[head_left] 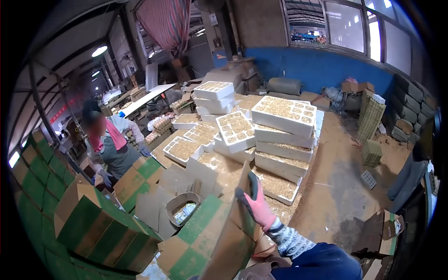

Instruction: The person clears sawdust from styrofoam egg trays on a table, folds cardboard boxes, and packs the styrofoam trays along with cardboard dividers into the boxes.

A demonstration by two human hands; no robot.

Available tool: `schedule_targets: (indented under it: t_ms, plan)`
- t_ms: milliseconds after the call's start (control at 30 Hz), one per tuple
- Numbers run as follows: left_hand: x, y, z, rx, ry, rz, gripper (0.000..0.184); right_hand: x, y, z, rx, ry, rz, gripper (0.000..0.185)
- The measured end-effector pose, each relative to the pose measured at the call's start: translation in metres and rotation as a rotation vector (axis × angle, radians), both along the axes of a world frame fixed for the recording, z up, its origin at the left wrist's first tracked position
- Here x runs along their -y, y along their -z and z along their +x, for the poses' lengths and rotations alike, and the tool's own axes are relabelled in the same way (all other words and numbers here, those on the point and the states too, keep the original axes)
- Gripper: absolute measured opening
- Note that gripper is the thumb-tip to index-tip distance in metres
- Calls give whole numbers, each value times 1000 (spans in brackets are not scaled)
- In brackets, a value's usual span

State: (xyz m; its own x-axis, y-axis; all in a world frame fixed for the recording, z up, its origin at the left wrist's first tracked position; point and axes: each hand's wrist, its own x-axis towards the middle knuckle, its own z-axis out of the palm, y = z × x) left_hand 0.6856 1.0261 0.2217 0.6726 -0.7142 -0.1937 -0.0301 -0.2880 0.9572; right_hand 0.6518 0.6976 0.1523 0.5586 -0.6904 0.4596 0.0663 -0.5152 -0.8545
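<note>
My right hand [255, 203], in a pink glove with dark fingertips, is raised at the edge of a brown and green cardboard box [198, 238]. Its thumb and a finger are apart, with nothing visible between them. The dark fingertips are against or just beside the box's upright flap [233, 221]; contact is hard to tell. My left hand is out of view. Beyond the box, white foam trays [285, 133] filled with tan loose material stand in a tilted stack. Another foam tray [235, 132] leans at an angle beside them.
A person [112, 140] with a pink scarf and gloves stands across at the left. Green and brown cartons [107, 228] crowd the lower left. A round container [183, 209] holds small packets. Egg-tray stacks [372, 119] and grey sacks [406, 107] stand at the right.
</note>
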Motion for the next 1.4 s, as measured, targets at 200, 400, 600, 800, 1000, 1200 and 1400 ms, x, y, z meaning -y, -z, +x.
schedule_targets:
  t_ms: [200, 400, 600, 800, 1000, 1200, 1400]
  plan:
    - [-1, 10, -1, -120, -31, -69, 37, 9, -20, -24, 203, -137, 518, 73]
    - [-3, 10, -6, -214, -24, -125, 35, 5, -32, -24, 143, -79, 287, 89]
    - [-72, 13, 42, -178, -91, -344, 35, -7, -77, -43, 169, -106, -221, 44]
    - [-14, -11, -8, -110, 32, -134, 63, -12, -74, -3, 96, -154, -300, 42]
    - [-21, 3, 12, -449, -59, -8, 82, 5, -52, -5, 146, -159, -139, 41]
    - [-44, 32, 57, 581, -295, -78, 62, 13, -81, -27, 166, -287, -182, 33]
    - [30, 10, 47, 957, 28, 555, 38, -68, 5, 69, -262, -930, -1025, 53]
